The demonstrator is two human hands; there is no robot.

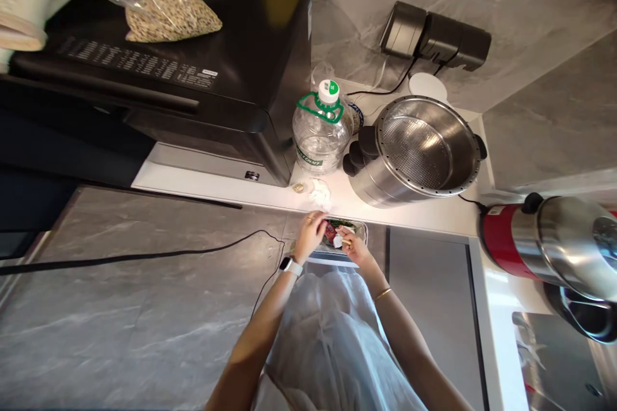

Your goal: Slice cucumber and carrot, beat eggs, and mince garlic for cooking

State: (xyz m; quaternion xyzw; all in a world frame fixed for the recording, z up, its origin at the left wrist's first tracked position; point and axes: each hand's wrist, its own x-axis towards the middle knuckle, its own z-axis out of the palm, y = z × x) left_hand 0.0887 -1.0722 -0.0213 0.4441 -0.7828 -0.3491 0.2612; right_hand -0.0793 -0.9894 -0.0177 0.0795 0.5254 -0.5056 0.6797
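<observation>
My left hand [311, 236], with a watch on its wrist, is over the left end of an open bin [365, 237] below the counter edge. Its fingers are bent close together, and what they hold, if anything, is too small to make out. Over the bin's right side, the fingers of my right hand [355, 248] close on a small white piece with a yellowish stick-like part [343, 241]. Red packaging [330, 232] and green scraps [341, 223] lie inside the bin. On the counter just above my left hand are a crumpled white scrap [319, 194] and a small round tan item [298, 188].
A large clear bottle [322, 141] and a steel pot [414, 151] stand along the counter. To the left is a black oven [216, 77] bearing a bag of grain [171, 16]. A black cable [144, 262] crosses the left side; a red-and-steel appliance [511, 241] stands right.
</observation>
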